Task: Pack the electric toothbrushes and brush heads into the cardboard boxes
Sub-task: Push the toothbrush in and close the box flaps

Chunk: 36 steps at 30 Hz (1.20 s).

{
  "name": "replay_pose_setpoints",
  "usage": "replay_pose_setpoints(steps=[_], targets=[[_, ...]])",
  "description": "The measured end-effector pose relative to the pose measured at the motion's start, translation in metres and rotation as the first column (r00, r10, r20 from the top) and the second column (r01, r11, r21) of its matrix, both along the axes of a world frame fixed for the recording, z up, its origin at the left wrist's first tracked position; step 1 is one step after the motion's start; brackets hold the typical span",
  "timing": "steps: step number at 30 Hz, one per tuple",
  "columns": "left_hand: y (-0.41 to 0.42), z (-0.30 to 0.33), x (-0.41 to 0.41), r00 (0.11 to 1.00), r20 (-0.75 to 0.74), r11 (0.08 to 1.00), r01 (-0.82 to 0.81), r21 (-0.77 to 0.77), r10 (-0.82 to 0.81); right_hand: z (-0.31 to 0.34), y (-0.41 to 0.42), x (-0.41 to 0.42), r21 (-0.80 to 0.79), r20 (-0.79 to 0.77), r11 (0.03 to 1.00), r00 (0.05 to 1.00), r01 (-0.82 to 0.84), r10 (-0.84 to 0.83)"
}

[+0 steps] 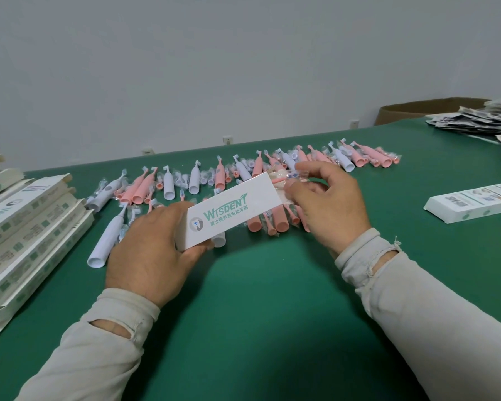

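My left hand (151,250) grips the near end of a white cardboard box (229,209) printed with green lettering, held above the table. My right hand (324,204) pinches a pink toothbrush in a clear wrapper (284,180) at the box's open far end, partly inside it. Several pink and white electric toothbrushes (168,183) and wrapped brush heads (182,180) lie in rows across the green table (272,299) beyond my hands. A white toothbrush (107,235) lies left of my left hand.
A stack of flat white boxes (26,227) lies at the left edge. One box (475,199) lies at the right. A pile of leaflets (480,120) sits at the far right, with a brown carton (411,110) behind it.
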<state>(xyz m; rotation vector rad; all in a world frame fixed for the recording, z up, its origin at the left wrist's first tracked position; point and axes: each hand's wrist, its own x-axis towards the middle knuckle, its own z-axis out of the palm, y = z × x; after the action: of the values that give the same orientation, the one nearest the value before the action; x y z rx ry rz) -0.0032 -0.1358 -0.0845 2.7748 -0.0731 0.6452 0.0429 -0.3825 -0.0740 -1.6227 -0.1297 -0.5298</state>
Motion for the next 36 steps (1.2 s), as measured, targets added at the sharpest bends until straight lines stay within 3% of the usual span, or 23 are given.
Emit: replay_pose_setpoints(steps=[6, 10, 16, 19, 21, 23, 25, 27, 29, 30, 33, 36], targets=[[-0.001, 0.0, -0.001, 1.0, 0.004, 1.0, 0.012, 0.007, -0.012, 0.003, -0.001, -0.001, -0.057, 0.074, 0.995, 0.995, 0.076, -0.071], [-0.002, 0.001, -0.002, 1.0, 0.004, 1.0, 0.01, 0.016, -0.01, 0.002, -0.003, 0.002, 0.029, 0.033, 0.996, 0.996, 0.083, -0.084], [-0.002, 0.002, -0.002, 1.0, 0.01, 1.0, 0.007, 0.01, -0.007, 0.003, 0.002, -0.004, -0.021, 0.043, 0.997, 0.997, 0.069, -0.068], [-0.002, 0.001, -0.002, 1.0, 0.023, 1.0, 0.012, -0.007, -0.011, 0.004, 0.007, -0.007, -0.037, -0.103, 0.983, 0.979, -0.179, 0.174], [-0.002, 0.002, -0.001, 1.0, 0.023, 1.0, 0.015, -0.018, -0.014, 0.005, 0.003, -0.008, 0.025, -0.225, 0.904, 0.879, -0.427, 0.422], [-0.002, 0.002, -0.002, 1.0, 0.015, 1.0, 0.012, -0.017, -0.012, 0.003, -0.01, 0.0, 0.047, -0.228, 0.854, 0.827, -0.517, 0.513], [-0.003, 0.003, -0.002, 1.0, 0.01, 1.0, 0.009, -0.008, -0.009, 0.005, -0.028, 0.011, 0.055, -0.204, 0.908, 0.886, -0.415, 0.417], [-0.003, 0.003, -0.002, 1.0, 0.012, 1.0, 0.007, -0.011, -0.007, 0.007, -0.051, 0.026, -0.053, -0.191, 0.996, 0.98, -0.07, 0.059], [-0.002, 0.002, -0.002, 1.0, 0.018, 1.0, 0.006, -0.02, -0.005, 0.0, -0.079, 0.042, -0.332, -0.152, 0.904, 0.93, 0.27, -0.334], [-0.001, 0.002, -0.002, 1.0, 0.02, 1.0, 0.002, -0.021, -0.002, -0.005, -0.09, 0.048, -0.443, -0.16, 0.838, 0.892, 0.318, -0.423], [-0.001, 0.001, -0.001, 1.0, 0.029, 1.0, -0.003, -0.015, 0.003, -0.015, -0.102, 0.062, -0.694, -0.31, 0.716, 0.867, 0.074, -0.39], [-0.001, 0.001, 0.0, 0.999, 0.035, 1.0, 0.0, -0.011, 0.0, -0.019, -0.093, 0.071, -0.832, -0.354, 0.543, 0.863, -0.115, -0.36]])
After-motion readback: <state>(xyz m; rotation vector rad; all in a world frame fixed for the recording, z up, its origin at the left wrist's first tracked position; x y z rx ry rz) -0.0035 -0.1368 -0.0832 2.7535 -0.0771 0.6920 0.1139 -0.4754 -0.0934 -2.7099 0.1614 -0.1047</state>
